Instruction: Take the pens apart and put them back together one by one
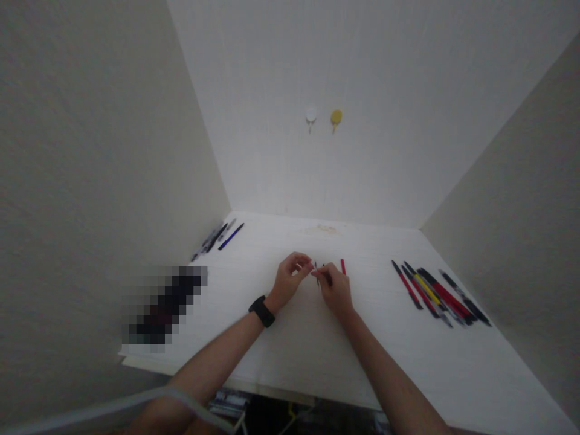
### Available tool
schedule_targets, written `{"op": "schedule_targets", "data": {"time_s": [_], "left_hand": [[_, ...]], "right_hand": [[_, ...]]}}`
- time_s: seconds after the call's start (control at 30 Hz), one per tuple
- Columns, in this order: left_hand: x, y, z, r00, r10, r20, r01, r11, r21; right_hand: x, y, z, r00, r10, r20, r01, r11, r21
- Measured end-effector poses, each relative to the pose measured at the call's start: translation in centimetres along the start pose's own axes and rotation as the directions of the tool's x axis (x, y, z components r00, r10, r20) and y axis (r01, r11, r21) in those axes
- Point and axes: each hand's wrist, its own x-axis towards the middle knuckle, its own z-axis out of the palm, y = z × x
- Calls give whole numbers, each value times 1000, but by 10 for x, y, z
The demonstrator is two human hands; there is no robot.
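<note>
Above the middle of the white table, my left hand [291,277] and my right hand [335,291] meet fingertip to fingertip. Both are closed in a pinch around something small and pale at the fingertips, too tiny and blurred to name. A few thin dark bits show between and just below the fingers; I cannot tell whether they are held or lie on the table. Right behind my right hand lies a red pen part [343,266], its near end hidden by the hand. A black watch [262,311] is on my left wrist.
Several pens in red, yellow and black [426,287] lie side by side at the right. At the far left are more pens, one a blue pen [231,236]. A blurred-out dark item [167,308] sits front left. White and yellow hooks [336,117] are on the back wall.
</note>
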Motion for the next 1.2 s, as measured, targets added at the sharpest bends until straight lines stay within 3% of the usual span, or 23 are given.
{"op": "schedule_targets", "data": {"time_s": [0.17,0.23,0.33,0.43,0.6,0.77,0.87,1.0,1.2], "left_hand": [[2,-2,-1,999,-25,-38,26,1000,14],[3,-3,-1,994,-25,-102,28,999,26],[4,-3,-2,981,-16,-193,24,999,38],[4,-2,-3,968,-19,-251,28,999,31],[4,2,-3,953,-32,-301,48,998,46],[4,5,-3,952,-33,-304,52,997,54],[4,6,-3,943,-15,-332,45,995,85],[3,7,-3,934,20,-357,20,994,110],[1,9,-1,940,74,-333,-29,990,140]], "right_hand": [[3,3,-5,998,-60,34,66,975,-212],[6,4,-10,1000,-16,-20,7,925,-379],[13,8,-21,979,138,-150,-203,724,-660],[16,14,-29,957,260,-126,-251,531,-810],[12,24,-29,919,375,-120,-286,426,-859],[9,35,-29,951,299,-75,-225,506,-833],[11,41,-27,982,175,-72,-172,670,-722],[16,41,-22,997,9,-72,-40,892,-451],[15,25,-18,972,-233,19,224,906,-359]]}}
